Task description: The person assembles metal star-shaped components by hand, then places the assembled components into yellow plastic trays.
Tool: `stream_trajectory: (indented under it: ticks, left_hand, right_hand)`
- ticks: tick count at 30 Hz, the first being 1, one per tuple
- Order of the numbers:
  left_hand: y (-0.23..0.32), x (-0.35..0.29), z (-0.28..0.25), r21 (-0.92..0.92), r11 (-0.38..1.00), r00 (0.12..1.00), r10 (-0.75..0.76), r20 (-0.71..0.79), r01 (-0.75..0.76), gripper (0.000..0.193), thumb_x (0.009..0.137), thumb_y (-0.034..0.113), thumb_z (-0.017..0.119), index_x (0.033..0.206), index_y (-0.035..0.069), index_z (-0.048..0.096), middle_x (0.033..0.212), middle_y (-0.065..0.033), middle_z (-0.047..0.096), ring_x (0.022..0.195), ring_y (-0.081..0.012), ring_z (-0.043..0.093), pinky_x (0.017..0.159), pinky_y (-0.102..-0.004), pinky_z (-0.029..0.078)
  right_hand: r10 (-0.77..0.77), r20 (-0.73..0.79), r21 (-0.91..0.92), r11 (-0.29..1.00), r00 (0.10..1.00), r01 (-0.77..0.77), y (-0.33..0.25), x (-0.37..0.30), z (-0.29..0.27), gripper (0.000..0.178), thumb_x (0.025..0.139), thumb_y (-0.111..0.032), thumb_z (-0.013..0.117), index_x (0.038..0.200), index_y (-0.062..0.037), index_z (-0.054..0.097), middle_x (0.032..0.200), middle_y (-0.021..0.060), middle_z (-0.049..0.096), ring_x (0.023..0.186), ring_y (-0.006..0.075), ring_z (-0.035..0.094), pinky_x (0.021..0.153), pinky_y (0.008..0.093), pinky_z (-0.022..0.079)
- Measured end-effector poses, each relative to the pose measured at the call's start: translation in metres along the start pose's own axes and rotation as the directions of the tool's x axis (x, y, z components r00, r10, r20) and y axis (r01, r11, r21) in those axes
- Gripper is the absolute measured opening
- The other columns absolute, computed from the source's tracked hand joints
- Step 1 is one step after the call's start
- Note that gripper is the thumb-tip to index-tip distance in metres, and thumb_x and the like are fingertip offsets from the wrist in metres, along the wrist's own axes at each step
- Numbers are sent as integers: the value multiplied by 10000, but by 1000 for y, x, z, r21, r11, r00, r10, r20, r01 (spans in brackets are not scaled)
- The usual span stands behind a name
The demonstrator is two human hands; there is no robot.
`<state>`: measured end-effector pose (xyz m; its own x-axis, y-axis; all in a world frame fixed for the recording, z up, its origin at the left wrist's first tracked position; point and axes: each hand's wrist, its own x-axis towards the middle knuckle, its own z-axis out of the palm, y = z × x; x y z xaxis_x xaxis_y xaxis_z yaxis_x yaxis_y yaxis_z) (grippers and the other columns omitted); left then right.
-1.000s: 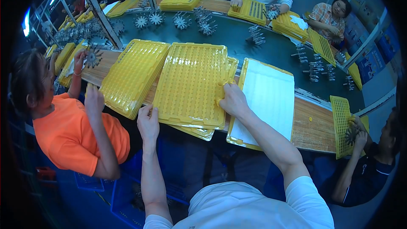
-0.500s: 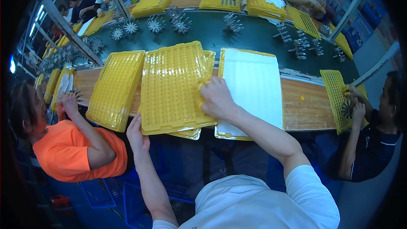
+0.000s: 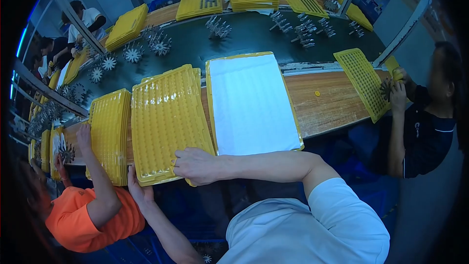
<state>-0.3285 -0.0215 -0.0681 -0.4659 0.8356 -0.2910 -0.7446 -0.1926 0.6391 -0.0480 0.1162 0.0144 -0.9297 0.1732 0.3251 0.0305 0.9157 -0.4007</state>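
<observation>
A yellow plastic tray (image 3: 168,122) with rows of moulded pockets lies on top of another, whose corner shows behind its upper right. My right hand (image 3: 195,165) is closed at its near right corner, with yellow coverings on the fingertips. Against the tray's near left corner rests my left hand (image 3: 140,190), its fingers stretched along the edge. Right of the tray, a white sheet (image 3: 254,105) covers another yellow tray (image 3: 210,76), leaving only its rim visible.
A stack of yellow trays (image 3: 110,137) stands at left, beside a co-worker in an orange shirt (image 3: 93,220). Beyond the wooden ledge (image 3: 322,105) runs a green conveyor belt (image 3: 190,49) carrying finned metal parts (image 3: 132,53). Another co-worker (image 3: 425,127) handles one at right.
The upper tray has moved down and squared up over the one below. My right hand has slid down to its near corner. The view has shifted right.
</observation>
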Motion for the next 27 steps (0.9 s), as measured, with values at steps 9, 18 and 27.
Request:
stream_trajectory:
  ticks: [9,18,27]
  left_hand:
    - [-2,-6,-2,-147,989,1000,-21,24,24,420,1101,262,433,1425,15,536,1459,-164,575,1357,-297,534,1153,-486,421]
    - [5,-31,16,-150,985,993,99,62,-89,451,1106,303,427,1419,-5,530,1444,-170,591,1317,-285,578,1117,-449,463]
    - [-67,-83,59,-60,957,959,285,2,-284,436,1031,185,501,1423,-6,490,1395,-185,590,1264,-310,596,1070,-468,487]
  right_hand:
    - [11,23,236,972,1000,-16,9,11,3,164,681,-56,695,816,-2,619,918,141,620,971,352,597,769,468,531]
    - [-56,-85,127,990,995,66,4,19,2,168,681,-95,724,791,-18,623,860,123,632,916,327,605,744,440,537]
    - [-57,-86,81,995,995,64,1,20,6,167,701,-106,722,809,-25,624,896,108,634,930,305,613,742,423,551]
